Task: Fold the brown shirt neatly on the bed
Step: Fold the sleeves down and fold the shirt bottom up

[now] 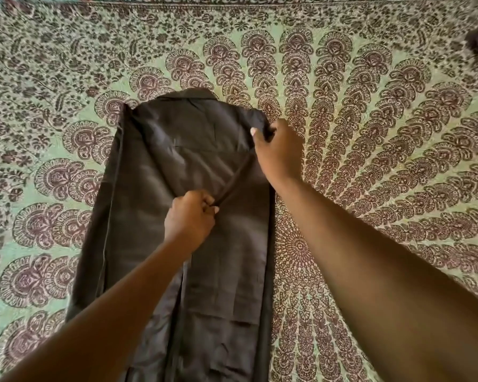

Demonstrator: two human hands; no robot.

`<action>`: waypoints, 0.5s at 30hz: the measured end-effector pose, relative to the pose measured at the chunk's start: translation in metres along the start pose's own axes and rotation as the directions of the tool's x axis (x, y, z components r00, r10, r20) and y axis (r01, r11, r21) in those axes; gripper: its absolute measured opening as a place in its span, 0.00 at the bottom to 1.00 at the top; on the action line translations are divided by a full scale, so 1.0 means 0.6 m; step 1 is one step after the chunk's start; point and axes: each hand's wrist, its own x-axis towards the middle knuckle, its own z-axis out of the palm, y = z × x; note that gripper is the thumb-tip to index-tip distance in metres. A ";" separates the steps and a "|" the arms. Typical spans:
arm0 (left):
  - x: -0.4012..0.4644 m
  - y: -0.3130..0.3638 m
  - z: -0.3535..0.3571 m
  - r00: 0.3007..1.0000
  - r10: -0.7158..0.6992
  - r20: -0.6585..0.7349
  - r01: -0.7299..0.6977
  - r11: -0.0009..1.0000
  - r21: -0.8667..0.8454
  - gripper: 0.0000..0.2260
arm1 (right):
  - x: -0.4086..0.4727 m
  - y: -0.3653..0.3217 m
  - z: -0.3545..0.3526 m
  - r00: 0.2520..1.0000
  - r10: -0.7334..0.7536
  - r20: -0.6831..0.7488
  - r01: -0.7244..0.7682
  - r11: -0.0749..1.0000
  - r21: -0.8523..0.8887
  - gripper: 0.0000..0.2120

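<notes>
Both hands, left hand [189, 215] and right hand [278, 150], pinching narrow-folded brown shirt [160, 166] on bed [370, 133].

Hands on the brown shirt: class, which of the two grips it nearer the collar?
The right hand, gripping the shirt at its shoulder corner beside the collar. The left hand pinches a fold lower down, mid-body.

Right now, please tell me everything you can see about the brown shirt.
The brown shirt is dark, smooth woven cloth, lying flat and lengthwise on the patterned bedspread, collar at the far end. Its sides look folded inward, making a long narrow shape. The left hand pinches a fold near the middle; the right hand grips its far right shoulder.
</notes>
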 end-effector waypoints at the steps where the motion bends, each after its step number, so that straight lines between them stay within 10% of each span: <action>1: 0.000 -0.001 0.000 1.000 -0.004 0.005 0.004 1.000 0.002 0.05 | 0.016 -0.006 0.001 0.999 0.039 0.001 -0.039 0.999 0.004 0.17; 9: 0.014 -0.004 -0.006 0.998 0.006 0.067 -0.010 0.998 0.055 0.04 | 0.076 -0.024 0.022 0.941 0.309 0.136 -0.320 0.945 0.065 0.14; 15: 0.020 -0.010 -0.014 0.993 0.028 0.118 -0.035 0.998 0.060 0.04 | 0.088 -0.002 0.014 0.812 0.528 0.247 -0.581 0.693 0.427 0.18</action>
